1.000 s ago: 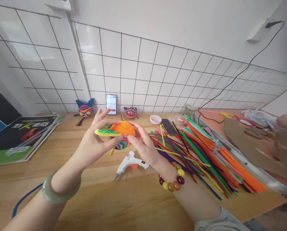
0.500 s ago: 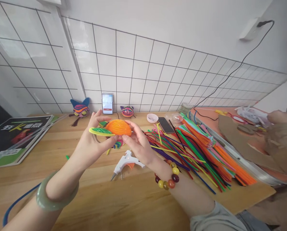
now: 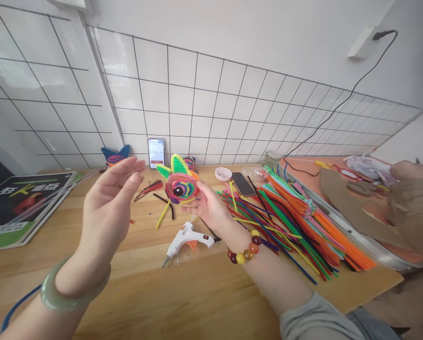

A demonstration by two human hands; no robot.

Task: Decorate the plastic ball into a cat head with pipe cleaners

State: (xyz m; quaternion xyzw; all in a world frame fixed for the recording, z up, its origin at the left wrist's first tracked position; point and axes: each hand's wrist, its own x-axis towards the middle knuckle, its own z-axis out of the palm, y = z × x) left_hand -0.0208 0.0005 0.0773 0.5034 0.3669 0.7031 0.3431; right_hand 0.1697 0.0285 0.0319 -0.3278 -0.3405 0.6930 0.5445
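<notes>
A pipe-cleaner animal head [image 3: 183, 189] is held up over the table by my right hand [image 3: 213, 203], which grips it at its right side. Green ears edged in yellow stand on top, and a black eye ringed in many colours faces me. Off to the left, my left hand [image 3: 110, 200] is raised, apart from the head, with nothing in it and its fingers loosely stretched. Below the head lies a white glue gun [image 3: 188, 237], nozzle toward the lower left. Black and yellow pipe-cleaner pieces [image 3: 164, 213] lie beside it.
A pile of coloured pipe cleaners [image 3: 289, 226] covers the right of the table. Behind it are a dark phone [image 3: 242, 183] and a pink bowl [image 3: 223, 174]. A lit phone [image 3: 156, 153] leans on the wall. Magazines [image 3: 27, 203] lie left. A co-worker's hand [image 3: 406, 169] is far right.
My left hand has let go of the animal head and moved left. The head has turned in my right hand, from its orange back to its eye side.
</notes>
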